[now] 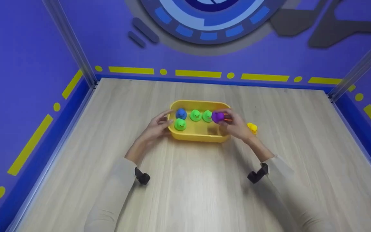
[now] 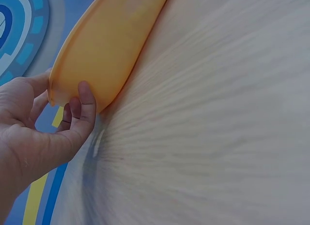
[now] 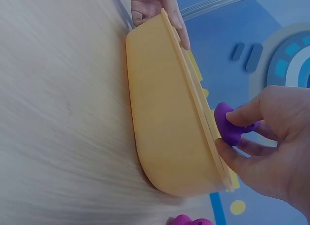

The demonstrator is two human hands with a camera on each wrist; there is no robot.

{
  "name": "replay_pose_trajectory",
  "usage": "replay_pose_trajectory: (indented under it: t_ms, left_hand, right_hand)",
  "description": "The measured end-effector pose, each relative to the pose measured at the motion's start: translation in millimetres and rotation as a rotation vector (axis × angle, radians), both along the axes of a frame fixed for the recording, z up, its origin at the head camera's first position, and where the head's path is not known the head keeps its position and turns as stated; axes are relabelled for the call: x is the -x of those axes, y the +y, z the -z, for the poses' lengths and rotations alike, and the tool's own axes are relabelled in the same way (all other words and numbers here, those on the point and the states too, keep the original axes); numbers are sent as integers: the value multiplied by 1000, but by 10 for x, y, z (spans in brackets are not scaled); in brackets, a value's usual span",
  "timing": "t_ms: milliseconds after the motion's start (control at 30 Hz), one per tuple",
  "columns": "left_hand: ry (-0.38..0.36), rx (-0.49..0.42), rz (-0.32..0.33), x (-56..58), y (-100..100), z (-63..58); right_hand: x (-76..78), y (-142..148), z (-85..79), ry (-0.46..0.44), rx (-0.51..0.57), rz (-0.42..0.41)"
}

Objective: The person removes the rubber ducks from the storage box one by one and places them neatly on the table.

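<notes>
A yellow plastic bin (image 1: 201, 138) sits on the table with a blue toy duck (image 1: 181, 113) and several green toy ducks (image 1: 195, 115) inside. My left hand (image 1: 159, 126) holds the bin's left end, its fingers around the rim and outer wall in the left wrist view. Between the thumb and fingers of my right hand (image 1: 237, 125) is a purple toy duck (image 1: 218, 117), pinched over the bin's right end. The right wrist view shows this purple duck (image 3: 227, 124) just beside the rim. Part of the bin's right end is hidden behind the right hand.
To the right of the bin, a yellow duck (image 1: 252, 128) stands on the wooden table (image 1: 192, 187). A magenta duck (image 3: 189, 220) shows at the bottom of the right wrist view. Blue printed panels (image 1: 237, 61) enclose the table at the back and sides.
</notes>
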State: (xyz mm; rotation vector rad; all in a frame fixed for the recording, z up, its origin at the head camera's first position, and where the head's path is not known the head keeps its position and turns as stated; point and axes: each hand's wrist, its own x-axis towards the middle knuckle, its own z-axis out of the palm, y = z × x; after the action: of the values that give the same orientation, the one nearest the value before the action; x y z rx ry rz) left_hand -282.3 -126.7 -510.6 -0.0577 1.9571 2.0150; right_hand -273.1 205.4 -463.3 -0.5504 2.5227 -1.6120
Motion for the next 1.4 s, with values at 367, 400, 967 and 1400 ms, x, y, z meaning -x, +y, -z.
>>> replay_pose_trajectory:
  t_ms: [367,400,967,1400]
  left_hand:
    - [0,12,-15,-4,8,-11]
    - [-1,10,-14,-7,10,-10]
    - [2,-25,-10,-26,-29,11]
    - [-6,-6,-17,-22,4,22]
  right_hand:
    - [-13,158,-76,-23,-37,75]
    - [-15,170,-77,-30,-46,80]
    - [-25,507,-13,7,-126,234]
    - [-73,849,48,-3,-108,290]
